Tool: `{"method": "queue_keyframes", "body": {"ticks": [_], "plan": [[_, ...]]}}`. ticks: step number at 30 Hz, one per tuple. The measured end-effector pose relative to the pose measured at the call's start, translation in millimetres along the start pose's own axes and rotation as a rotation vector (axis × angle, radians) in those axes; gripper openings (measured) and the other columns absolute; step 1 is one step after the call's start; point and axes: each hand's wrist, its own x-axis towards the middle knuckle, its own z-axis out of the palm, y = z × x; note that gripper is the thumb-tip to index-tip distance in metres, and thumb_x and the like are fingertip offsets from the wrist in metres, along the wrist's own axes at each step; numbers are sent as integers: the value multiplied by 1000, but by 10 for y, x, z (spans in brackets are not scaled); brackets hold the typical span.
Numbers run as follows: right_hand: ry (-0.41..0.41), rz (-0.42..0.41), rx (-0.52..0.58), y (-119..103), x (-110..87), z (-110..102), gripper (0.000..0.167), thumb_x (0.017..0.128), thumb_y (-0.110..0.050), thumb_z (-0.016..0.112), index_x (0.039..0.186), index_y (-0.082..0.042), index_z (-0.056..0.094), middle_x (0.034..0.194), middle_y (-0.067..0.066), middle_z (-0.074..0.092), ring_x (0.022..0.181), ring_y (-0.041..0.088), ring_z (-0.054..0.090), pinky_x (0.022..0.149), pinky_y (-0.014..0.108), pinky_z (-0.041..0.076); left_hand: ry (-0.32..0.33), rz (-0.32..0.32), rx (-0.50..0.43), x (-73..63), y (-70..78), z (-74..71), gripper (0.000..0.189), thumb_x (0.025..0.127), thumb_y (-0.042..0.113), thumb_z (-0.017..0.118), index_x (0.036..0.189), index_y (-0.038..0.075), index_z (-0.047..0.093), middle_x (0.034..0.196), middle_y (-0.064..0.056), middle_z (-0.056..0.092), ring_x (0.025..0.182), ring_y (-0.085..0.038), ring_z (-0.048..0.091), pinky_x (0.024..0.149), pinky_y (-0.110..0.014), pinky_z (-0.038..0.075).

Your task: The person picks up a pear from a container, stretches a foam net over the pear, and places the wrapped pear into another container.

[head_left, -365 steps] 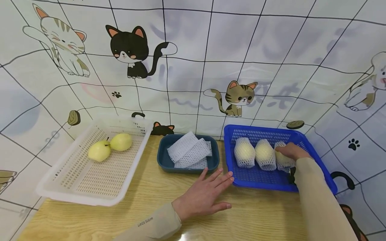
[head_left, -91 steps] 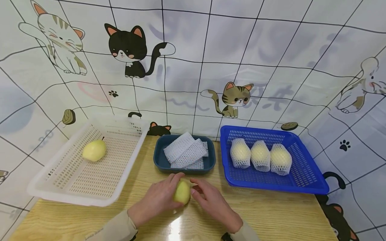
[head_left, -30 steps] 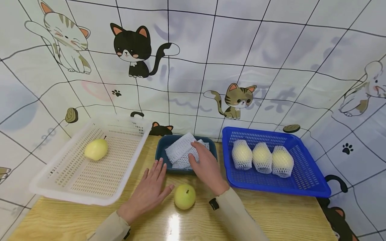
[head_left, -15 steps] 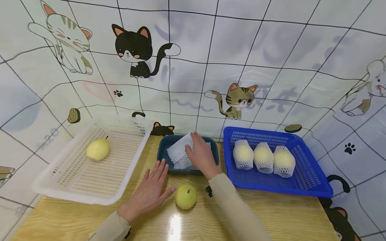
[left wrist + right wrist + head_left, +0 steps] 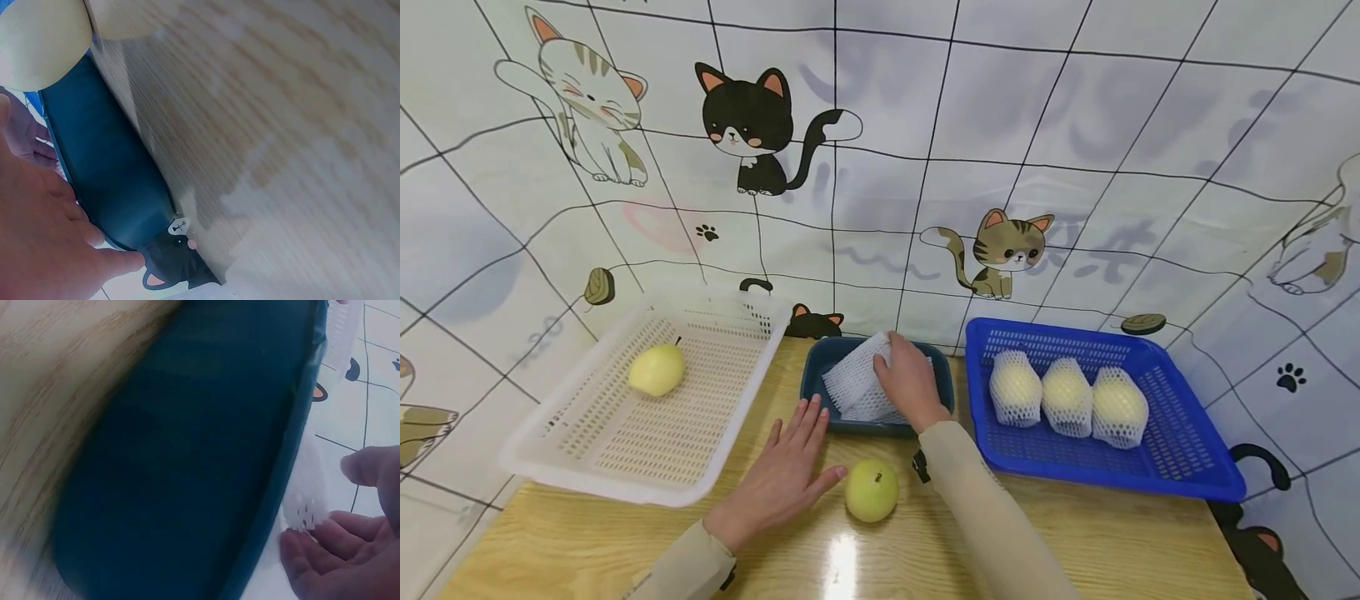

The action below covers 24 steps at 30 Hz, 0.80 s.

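Observation:
My right hand [image 5: 913, 383] reaches into a small teal tray [image 5: 865, 429] and touches the white foam fruit nets [image 5: 857, 383] lying there. In the right wrist view its fingers lie against a net [image 5: 306, 494], with the thumb standing apart from them. My left hand [image 5: 782, 471] lies spread, palm down, its fingertips at the tray's front left rim. A bare yellow-green pear [image 5: 872, 492] stands stem up on the wooden table between the two hands. That pear [image 5: 44, 44] and the tray's outer wall [image 5: 106, 150] also show in the left wrist view.
At left, a white slotted basket [image 5: 715, 462] holds one bare pear [image 5: 657, 370]. At right, a blue basket [image 5: 1120, 475] holds three net-covered pears [image 5: 1067, 397] in a row. A cat-print sheet [image 5: 880, 150] hangs behind the table.
The third wrapped pear was left in the blue basket. A pear came from the white basket, was held between both hands, then stood on the table. Both hands moved to the tray.

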Motion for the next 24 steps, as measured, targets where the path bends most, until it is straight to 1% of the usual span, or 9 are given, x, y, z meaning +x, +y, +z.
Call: {"method": "queue_keyframes", "body": {"ticks": [4, 8, 11, 14, 17, 18, 21, 24], "plan": [[68, -15, 23, -6, -10, 1, 50, 103, -29, 65, 143, 1, 57, 127, 15, 68, 117, 32, 64, 101, 50, 50, -22, -13, -9, 6, -2, 11, 84, 105, 58, 47, 158, -6, 31, 169, -23, 16, 156, -39, 14, 118, -67, 24], [107, 12, 78, -25, -45, -3, 48, 101, -37, 68, 134, -3, 65, 106, 7, 72, 95, 25, 67, 88, 45, 55, -30, -22, -19, 9, -1, 17, 84, 105, 57, 49, 158, -5, 31, 169, -22, 16, 157, -39, 13, 118, -66, 23], [109, 35, 86, -39, -73, -11, 43, 100, -39, 69, 126, -5, 71, 99, 4, 73, 86, 22, 67, 82, 43, 56, -32, -27, -22, 11, -4, 22, 83, 105, 55, 50, 158, -5, 32, 170, -22, 16, 157, -38, 12, 119, -66, 23], [94, 42, 78, -46, -97, -22, 37, 100, -37, 70, 121, -7, 74, 97, 4, 74, 84, 21, 68, 82, 42, 56, -42, -37, -29, 13, -6, 25, 83, 104, 54, 52, 159, -5, 31, 170, -21, 13, 157, -37, 11, 119, -66, 22], [81, 52, 97, -55, -114, -20, 35, 100, -34, 71, 122, -7, 73, 99, 4, 75, 88, 21, 69, 86, 44, 56, -42, -41, -33, 13, 0, 21, 83, 104, 54, 52, 159, -5, 31, 170, -20, 13, 157, -37, 10, 119, -66, 21], [79, 52, 108, -58, -117, -16, 35, 100, -33, 71, 123, -7, 72, 100, 4, 75, 89, 21, 69, 89, 45, 55, -41, -42, -34, 13, 0, 22, 83, 104, 54, 52, 159, -5, 31, 170, -20, 13, 157, -37, 10, 119, -66, 22], [81, 48, 132, -67, -123, -1, 34, 99, -28, 73, 125, -7, 71, 100, 3, 74, 91, 21, 69, 107, 53, 46, -33, -38, -31, 12, 3, 24, 82, 105, 54, 52, 158, -6, 32, 170, -21, 15, 157, -38, 12, 118, -67, 23], [103, 23, 135, -74, -127, 11, 29, 98, -21, 74, 123, -7, 70, 97, 3, 72, 88, 22, 67, 113, 58, 38, -35, -37, -35, 14, 6, 23, 82, 105, 53, 53, 158, -6, 32, 170, -21, 15, 157, -38, 11, 118, -67, 23]]}}
